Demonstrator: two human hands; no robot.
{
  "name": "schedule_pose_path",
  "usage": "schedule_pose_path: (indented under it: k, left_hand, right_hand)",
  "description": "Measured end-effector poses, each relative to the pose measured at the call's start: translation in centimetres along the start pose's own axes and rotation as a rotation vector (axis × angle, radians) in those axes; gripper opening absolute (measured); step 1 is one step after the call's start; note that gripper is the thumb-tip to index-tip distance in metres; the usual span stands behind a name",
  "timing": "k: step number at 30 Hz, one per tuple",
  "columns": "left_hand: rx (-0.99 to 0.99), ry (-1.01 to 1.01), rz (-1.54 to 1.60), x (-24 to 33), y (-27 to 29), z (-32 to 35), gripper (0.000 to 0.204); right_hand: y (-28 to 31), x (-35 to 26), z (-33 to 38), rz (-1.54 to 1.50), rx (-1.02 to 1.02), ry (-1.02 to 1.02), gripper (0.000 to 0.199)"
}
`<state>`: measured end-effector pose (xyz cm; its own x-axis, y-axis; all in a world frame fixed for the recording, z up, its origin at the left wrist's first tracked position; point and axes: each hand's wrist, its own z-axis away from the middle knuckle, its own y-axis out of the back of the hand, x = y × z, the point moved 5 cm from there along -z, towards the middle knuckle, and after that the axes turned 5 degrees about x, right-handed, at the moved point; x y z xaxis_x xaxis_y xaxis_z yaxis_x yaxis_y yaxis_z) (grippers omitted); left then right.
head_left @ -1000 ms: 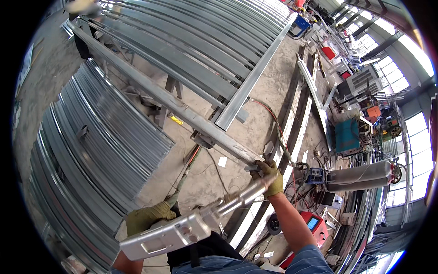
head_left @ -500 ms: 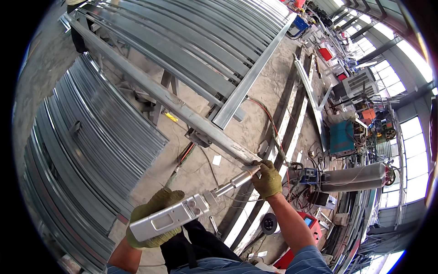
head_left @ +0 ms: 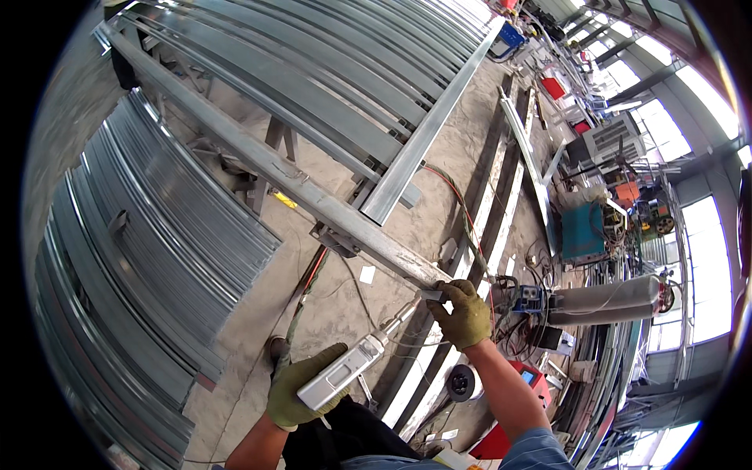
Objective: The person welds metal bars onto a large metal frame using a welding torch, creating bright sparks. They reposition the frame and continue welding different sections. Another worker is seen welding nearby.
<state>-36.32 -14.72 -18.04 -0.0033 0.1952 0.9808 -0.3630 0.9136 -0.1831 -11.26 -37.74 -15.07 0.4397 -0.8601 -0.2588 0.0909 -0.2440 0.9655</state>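
My left hand (head_left: 291, 393), in an olive work glove, is wrapped round a silver handheld laser welding gun (head_left: 341, 373). The gun's narrow nozzle slants up and right, its tip close to the end of a long grey steel beam (head_left: 345, 215). At that end my gloved right hand (head_left: 470, 319) pinches a small grey metal piece (head_left: 432, 295) between thumb and fingers. The piece sits against or just beside the beam's end; whether they touch I cannot tell. Part of the gun's grip is hidden behind my left glove.
A slatted metal panel (head_left: 313, 86) lies beyond the beam. Stacked steel profiles (head_left: 157, 227) fill the left. Cables (head_left: 462, 200) cross the floor. Gas cylinders (head_left: 603, 301), a teal machine (head_left: 582, 229), a red machine (head_left: 533, 381) and a black spool (head_left: 462, 383) stand right.
My left hand has moved right with the welding gun, its nozzle drawing back from my right hand. The small metal piece in my right fingers now shows more plainly.
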Motion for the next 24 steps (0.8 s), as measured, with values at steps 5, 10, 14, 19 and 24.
schedule_pose_path:
  k: [5,10,14,19,24]
  left_hand:
    - [-0.204,-0.113,-0.126,-3.4,0.4,-2.1,0.066]
    - [-0.258,-0.052,-0.115,-6.1,0.7,-4.1,0.066]
    - [-0.251,-0.025,-0.040,-7.1,0.5,-5.8,0.064]
    - [-0.256,-0.233,-0.234,-5.4,0.0,-7.9,0.062]
    - [-0.265,-0.295,-0.325,-4.9,-0.1,-8.9,0.059]
  right_hand:
    - [0.7,-0.7,0.0,-0.044,0.008,0.010,0.040]
    - [0.4,-0.4,0.0,-0.012,0.065,0.076,0.038]
    - [0.2,-0.3,0.1,0.019,0.038,0.060,0.040]
    - [0.4,-0.6,-0.3,0.022,0.035,0.064,0.038]
    - [0.4,-0.7,-0.4,0.025,0.031,0.070,0.039]
